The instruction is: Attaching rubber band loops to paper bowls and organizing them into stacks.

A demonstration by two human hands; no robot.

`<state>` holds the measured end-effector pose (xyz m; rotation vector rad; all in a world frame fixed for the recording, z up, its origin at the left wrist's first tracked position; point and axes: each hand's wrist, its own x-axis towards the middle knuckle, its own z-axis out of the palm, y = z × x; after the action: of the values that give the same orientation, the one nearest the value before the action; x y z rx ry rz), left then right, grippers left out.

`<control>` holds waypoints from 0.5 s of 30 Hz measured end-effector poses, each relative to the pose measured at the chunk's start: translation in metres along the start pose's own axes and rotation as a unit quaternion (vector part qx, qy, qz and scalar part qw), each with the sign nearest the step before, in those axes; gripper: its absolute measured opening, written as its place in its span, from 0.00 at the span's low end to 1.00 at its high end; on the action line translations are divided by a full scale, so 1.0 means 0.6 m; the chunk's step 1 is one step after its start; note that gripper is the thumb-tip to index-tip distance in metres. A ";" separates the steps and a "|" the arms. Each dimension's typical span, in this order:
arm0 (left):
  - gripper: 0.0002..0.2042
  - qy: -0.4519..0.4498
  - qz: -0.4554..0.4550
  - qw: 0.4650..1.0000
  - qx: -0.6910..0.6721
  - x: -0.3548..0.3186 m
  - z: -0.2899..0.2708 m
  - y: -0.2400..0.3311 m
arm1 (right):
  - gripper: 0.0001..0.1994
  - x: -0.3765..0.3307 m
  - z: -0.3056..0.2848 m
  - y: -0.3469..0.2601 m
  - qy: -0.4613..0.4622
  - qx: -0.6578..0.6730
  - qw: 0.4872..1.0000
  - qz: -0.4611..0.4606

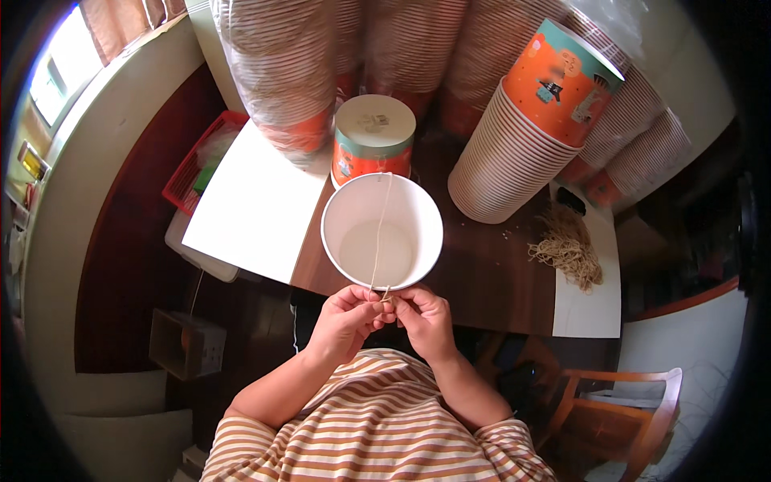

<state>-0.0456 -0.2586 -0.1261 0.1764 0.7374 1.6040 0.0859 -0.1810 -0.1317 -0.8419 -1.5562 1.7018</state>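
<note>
While both hands, left hand and right hand, pinch the thin beige string with closed fingers at the near rim of the white paper bucket, keep the string taut and centred.

The open paper cup is smooth and matt white inside, with a faint sheen on its base. A thin, pale fibrous string crosses its mouth, pinched at the near rim by the left hand and right hand. The upturned cup and the leaning stack of cups are printed paper, the stack's rims ribbed. Glossy clear plastic film wraps the rear stacks. The worktop is dark polished wood. A matt white paper sheet lies on it; the bundle of strings looks coarse and straw-like.
</note>
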 end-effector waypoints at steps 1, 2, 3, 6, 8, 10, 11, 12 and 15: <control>0.04 0.002 0.002 1.000 -0.001 -0.001 -0.001 0.001 | 0.07 0.002 -0.003 0.002 -0.019 0.032 0.999 0.015; 0.05 0.009 0.012 1.000 0.009 -0.002 -0.003 0.000 | 0.07 0.004 -0.001 -0.002 -0.024 0.032 0.999 0.016; 0.05 0.015 0.021 0.999 0.020 -0.003 -0.006 -0.001 | 0.07 0.005 0.001 -0.011 -0.035 0.029 0.999 0.013; 0.05 0.024 0.060 0.997 0.045 -0.006 -0.010 -0.003 | 0.07 0.004 0.003 -0.028 -0.068 0.046 0.997 0.007; 0.05 0.014 0.096 0.993 0.073 -0.005 -0.018 -0.008 | 0.08 0.004 0.005 -0.028 -0.088 0.066 0.994 0.004; 0.04 0.003 0.130 0.986 0.103 -0.007 -0.017 -0.010 | 0.08 0.001 0.009 -0.021 -0.082 0.097 0.991 0.031; 0.04 0.004 0.154 0.980 0.130 -0.008 -0.012 -0.011 | 0.08 0.002 0.012 -0.022 -0.083 0.097 0.991 0.032; 0.04 0.006 0.177 0.972 0.157 -0.010 -0.009 -0.011 | 0.08 0.003 0.016 -0.024 -0.070 0.118 0.990 0.041; 0.03 0.034 0.207 0.957 0.200 -0.011 -0.005 -0.010 | 0.08 0.005 0.011 -0.013 -0.057 0.156 0.984 0.072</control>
<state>-0.0407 -0.2661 -0.1299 0.6041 1.1309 1.8434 0.0792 -0.1819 -0.1233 -0.7190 -1.2772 2.0634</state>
